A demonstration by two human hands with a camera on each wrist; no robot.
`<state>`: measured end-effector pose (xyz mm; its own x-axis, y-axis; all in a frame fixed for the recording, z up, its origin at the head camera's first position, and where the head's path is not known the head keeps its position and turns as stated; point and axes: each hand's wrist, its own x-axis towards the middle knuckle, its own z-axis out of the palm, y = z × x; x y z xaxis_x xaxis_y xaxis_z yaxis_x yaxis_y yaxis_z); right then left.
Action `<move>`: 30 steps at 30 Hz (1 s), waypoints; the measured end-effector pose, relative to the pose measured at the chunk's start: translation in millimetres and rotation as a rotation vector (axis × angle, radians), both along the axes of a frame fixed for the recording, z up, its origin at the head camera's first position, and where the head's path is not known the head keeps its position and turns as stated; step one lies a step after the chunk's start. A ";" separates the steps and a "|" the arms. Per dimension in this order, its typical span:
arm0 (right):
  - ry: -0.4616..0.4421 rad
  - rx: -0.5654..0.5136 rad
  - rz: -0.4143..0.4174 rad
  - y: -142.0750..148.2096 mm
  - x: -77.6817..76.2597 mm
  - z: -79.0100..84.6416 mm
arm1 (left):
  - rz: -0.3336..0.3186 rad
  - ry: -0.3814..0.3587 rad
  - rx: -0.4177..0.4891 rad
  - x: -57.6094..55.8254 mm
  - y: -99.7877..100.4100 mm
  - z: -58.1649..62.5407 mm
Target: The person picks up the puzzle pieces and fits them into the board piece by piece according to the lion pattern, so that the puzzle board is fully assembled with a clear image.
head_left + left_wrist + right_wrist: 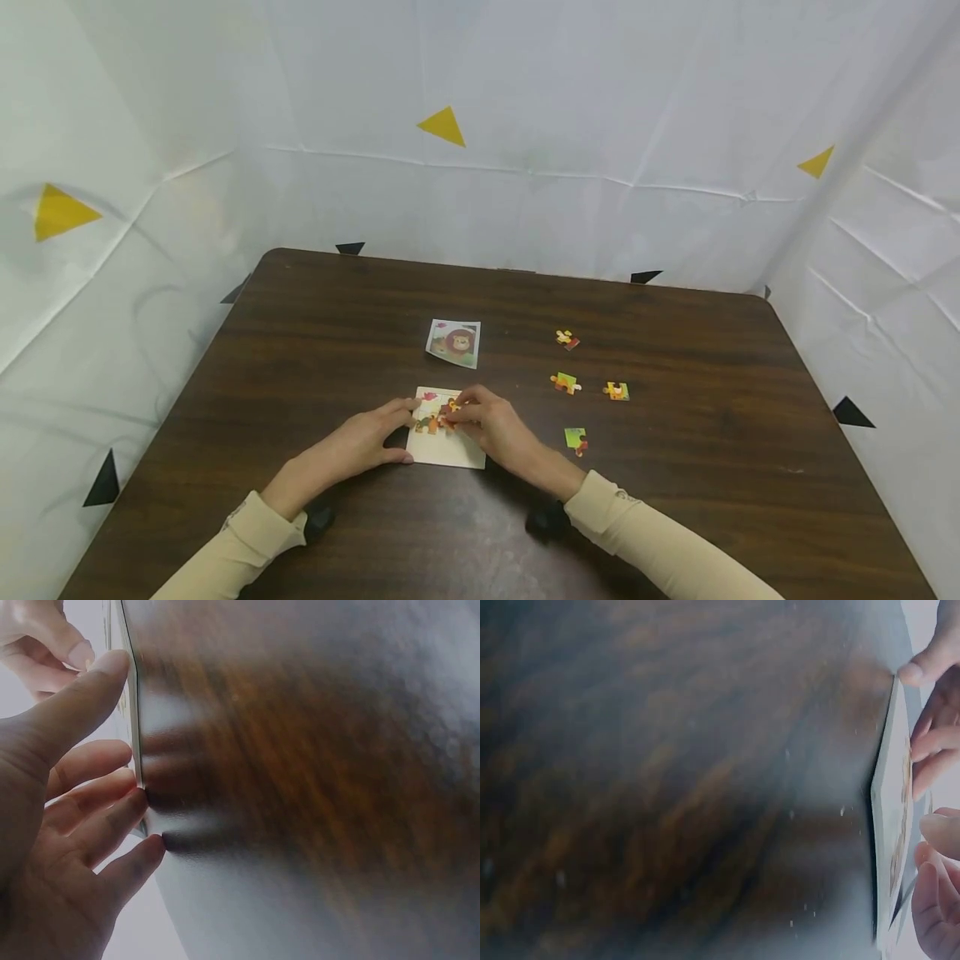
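Observation:
A pale square puzzle board lies on the table with several joined pieces on its upper part. My left hand steadies it from the left, fingertips and thumb along its edge, as the left wrist view also shows. Over the upper right of the board, my right hand pinches a puzzle piece between thumb and fingers, at the joined pieces. The fingers partly cover that piece. In the right wrist view, the board is seen edge-on, with the right thumb and fingers close above it.
A lion picture card lies beyond the board. To the right are loose puzzle pieces: one green, one in the middle, one farther right, and a small group behind. White sheeting surrounds the brown table.

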<state>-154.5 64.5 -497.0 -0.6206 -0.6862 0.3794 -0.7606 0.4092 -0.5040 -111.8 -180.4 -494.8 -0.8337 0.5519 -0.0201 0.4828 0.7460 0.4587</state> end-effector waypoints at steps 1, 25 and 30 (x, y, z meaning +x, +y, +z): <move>0.010 0.001 0.006 -0.8 -0.2 -0.3 | -0.002 0.004 -0.002 -1.1 -0.2 -0.1; 0.008 0.116 -0.030 -4.4 20.2 -9.3 | -0.010 0.017 0.036 8.2 1.4 -4.6; 0.064 0.111 -0.069 -9.5 21.1 -7.6 | -0.008 0.062 0.048 4.5 -0.1 -4.4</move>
